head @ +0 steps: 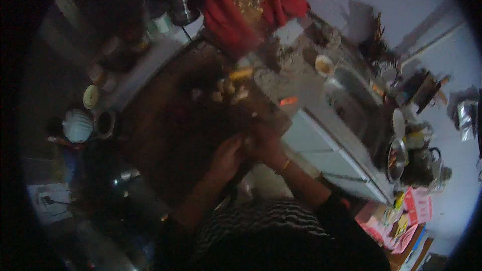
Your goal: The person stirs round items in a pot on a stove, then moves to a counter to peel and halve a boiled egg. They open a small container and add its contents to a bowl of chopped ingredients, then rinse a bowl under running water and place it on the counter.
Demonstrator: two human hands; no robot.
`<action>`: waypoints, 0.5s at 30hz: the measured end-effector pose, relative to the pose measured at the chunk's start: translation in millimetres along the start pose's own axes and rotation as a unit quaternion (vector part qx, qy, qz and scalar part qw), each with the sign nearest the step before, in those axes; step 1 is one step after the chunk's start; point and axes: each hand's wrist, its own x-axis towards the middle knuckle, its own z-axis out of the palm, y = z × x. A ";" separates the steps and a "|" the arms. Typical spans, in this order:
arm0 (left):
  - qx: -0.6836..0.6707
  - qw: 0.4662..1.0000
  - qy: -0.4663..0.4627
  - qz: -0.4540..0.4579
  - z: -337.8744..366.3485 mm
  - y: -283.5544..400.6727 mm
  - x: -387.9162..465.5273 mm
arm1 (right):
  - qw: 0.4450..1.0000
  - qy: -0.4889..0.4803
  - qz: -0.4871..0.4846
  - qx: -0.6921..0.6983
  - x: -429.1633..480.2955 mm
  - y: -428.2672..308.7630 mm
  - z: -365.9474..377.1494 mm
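My left hand (228,156) and my right hand (265,145) are close together in front of me, near the middle of the view. The picture is dark and blurred there, and I cannot tell whether the fingers hold anything. A small pale spot shows just above the right hand. Beyond the hands, several pale lumps (229,92) lie in the dark area, below a yellow object (241,73). A thin band is on my right wrist.
At right, a counter holds a metal sink (348,107), a steel bowl (396,160) and an orange item (289,101). Pale cabinet doors (312,139) are below its edge. A red cloth (233,26) hangs at the top. A white fluted bowl (77,125) is at left.
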 end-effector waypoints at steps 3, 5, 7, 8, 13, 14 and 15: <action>0.027 0.991 -0.131 0.007 19.0 -12.1 11.5 | 0.988 0.014 0.089 0.124 -24.4 -28.9 -32.0; 0.055 0.996 -0.069 -0.002 30.1 -23.2 7.4 | 0.976 0.098 0.099 0.165 -42.7 -34.8 -54.3; 0.091 0.995 -0.051 -0.011 45.8 -35.0 4.3 | 0.971 0.096 0.150 0.158 -66.2 -33.0 -77.6; 0.117 0.992 -0.049 -0.025 54.5 -39.5 2.4 | 0.965 0.098 0.191 0.151 -79.4 -31.1 -87.4; 0.312 0.947 -0.072 -0.023 100.2 -82.2 -13.2 | 0.981 0.146 0.123 0.026 -152.0 -7.5 -103.7; 0.327 0.940 -0.092 -0.020 106.9 -94.9 -20.1 | 0.977 0.174 0.121 0.017 -169.3 -0.6 -106.3; 0.340 0.934 -0.106 -0.036 116.8 -109.3 -22.7 | 0.972 0.191 0.138 0.009 -183.2 5.4 -109.0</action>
